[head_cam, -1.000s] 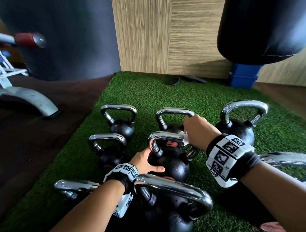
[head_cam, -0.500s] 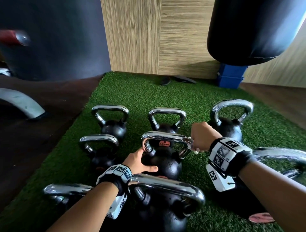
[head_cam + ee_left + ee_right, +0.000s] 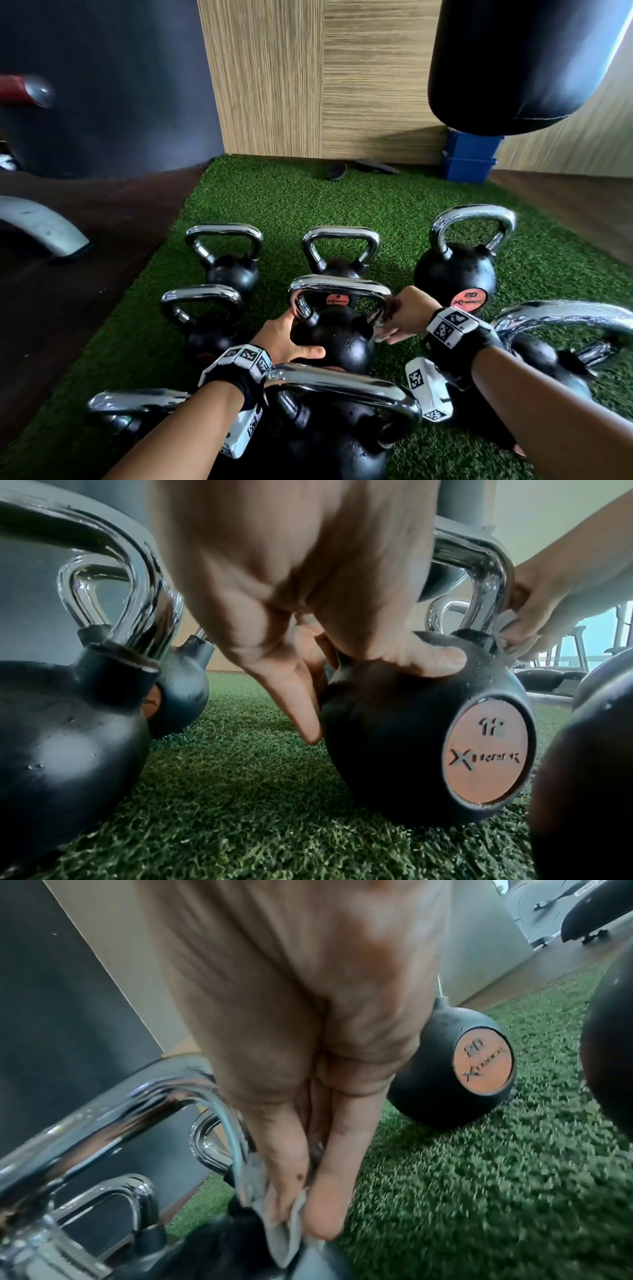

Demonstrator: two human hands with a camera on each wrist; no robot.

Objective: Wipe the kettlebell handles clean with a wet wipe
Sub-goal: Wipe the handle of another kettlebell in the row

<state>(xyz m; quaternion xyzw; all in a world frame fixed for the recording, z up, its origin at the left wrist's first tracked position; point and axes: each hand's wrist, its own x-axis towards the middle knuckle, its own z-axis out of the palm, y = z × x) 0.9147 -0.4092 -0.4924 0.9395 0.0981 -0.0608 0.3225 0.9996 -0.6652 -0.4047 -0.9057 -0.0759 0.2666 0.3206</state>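
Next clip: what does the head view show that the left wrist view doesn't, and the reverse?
Only the head view: the punching bag, blue box and whole kettlebell cluster on the turf. Only the left wrist view: the orange "12" badge. Both: left hand steadying the middle kettlebell, right hand pressing the wet wipe against its handle's right leg.

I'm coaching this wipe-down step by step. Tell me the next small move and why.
Probably slide the wipe back up the right leg of the middle kettlebell's handle. The right hand pinches it at the very bottom of that leg, where chrome meets the black ball, so the stroke has run out. The left hand braces the ball, keeping it steady.
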